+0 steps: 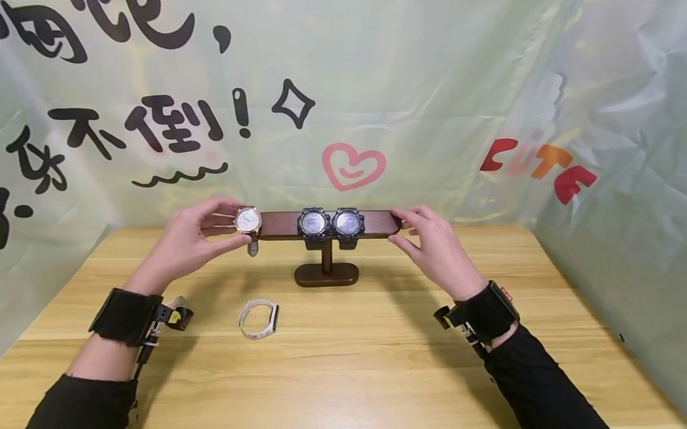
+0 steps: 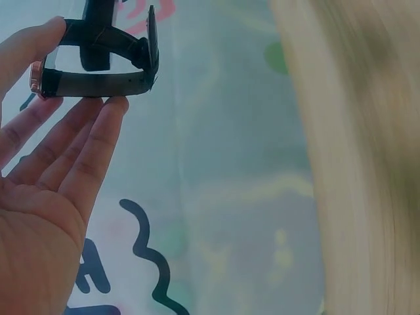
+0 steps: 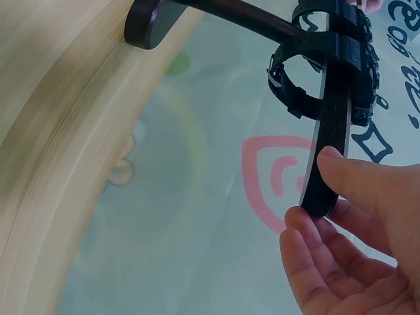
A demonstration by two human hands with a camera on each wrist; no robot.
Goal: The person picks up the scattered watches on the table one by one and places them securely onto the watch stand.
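Note:
My left hand (image 1: 187, 242) pinches a round, white-dialed wristwatch (image 1: 248, 219) between thumb and fingers at the left end of a dark brown wooden watch stand's bar (image 1: 279, 225). In the left wrist view, the watch's dark strap (image 2: 98, 84) forms a loop that overlaps the bar's end (image 2: 97, 56). At the opposite end, my right hand (image 1: 437, 251) grips the bar tip with thumb and fingers. Two black, chunky sports watches (image 1: 313, 222) sit side by side around the middle of the bar, their straps (image 3: 295, 102) hanging below it in loops.
The stand's rounded base (image 1: 326, 275) rests on the wooden table (image 1: 353, 371). A pale fitness band (image 1: 276, 318) with a dark screen lies on the table in front of it, left of center. A printed cloth (image 1: 430, 91) hangs behind the table and along its right side.

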